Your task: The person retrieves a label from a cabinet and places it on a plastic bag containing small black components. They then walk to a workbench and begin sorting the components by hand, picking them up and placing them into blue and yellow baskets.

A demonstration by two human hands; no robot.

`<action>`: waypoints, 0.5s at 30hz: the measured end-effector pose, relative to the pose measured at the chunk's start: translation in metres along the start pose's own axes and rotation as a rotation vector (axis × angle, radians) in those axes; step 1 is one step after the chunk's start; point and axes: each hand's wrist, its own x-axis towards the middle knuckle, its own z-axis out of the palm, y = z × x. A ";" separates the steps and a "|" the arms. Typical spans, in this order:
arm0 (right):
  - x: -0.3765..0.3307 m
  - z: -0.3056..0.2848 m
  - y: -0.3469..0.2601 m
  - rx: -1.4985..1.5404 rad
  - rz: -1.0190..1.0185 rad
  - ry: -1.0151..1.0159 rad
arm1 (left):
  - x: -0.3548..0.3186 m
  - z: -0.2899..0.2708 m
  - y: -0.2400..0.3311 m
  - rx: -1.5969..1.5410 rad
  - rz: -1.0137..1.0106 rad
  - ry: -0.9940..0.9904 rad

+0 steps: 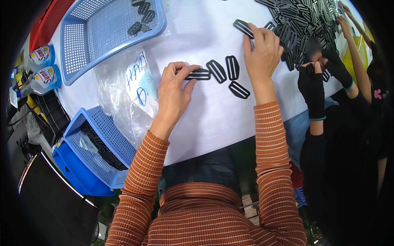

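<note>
My left hand (pixel 175 88) pinches a black plastic slide buckle (pixel 198 74) that lies flat on the white table (pixel 205 123). Farther up, my right hand (pixel 262 51) holds another black buckle (pixel 243 28) by its edge, just above the table. Three more black buckles lie between my hands: two upright ones (pixel 224 69) side by side and a slanted one (pixel 239 89) below them. A big heap of the same buckles (pixel 305 20) covers the table's far right.
A light blue basket (pixel 102 33) with a few buckles stands at the back left. A clear plastic bag (pixel 123 94) with a written label lies beside my left hand. Stacked blue baskets (pixel 92 151) sit lower left. A person in black gloves (pixel 314 88) works at the right.
</note>
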 end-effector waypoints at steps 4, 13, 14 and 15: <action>0.004 -0.005 0.006 0.054 0.130 -0.070 | 0.000 0.000 0.001 0.001 -0.005 0.006; 0.005 -0.010 0.015 0.195 0.228 -0.181 | 0.002 0.000 0.001 -0.014 -0.015 -0.011; 0.005 -0.010 0.015 0.198 0.226 -0.173 | 0.002 -0.001 0.001 -0.011 -0.012 -0.021; 0.005 -0.010 0.014 0.200 0.225 -0.166 | 0.002 -0.002 0.002 -0.009 -0.010 -0.030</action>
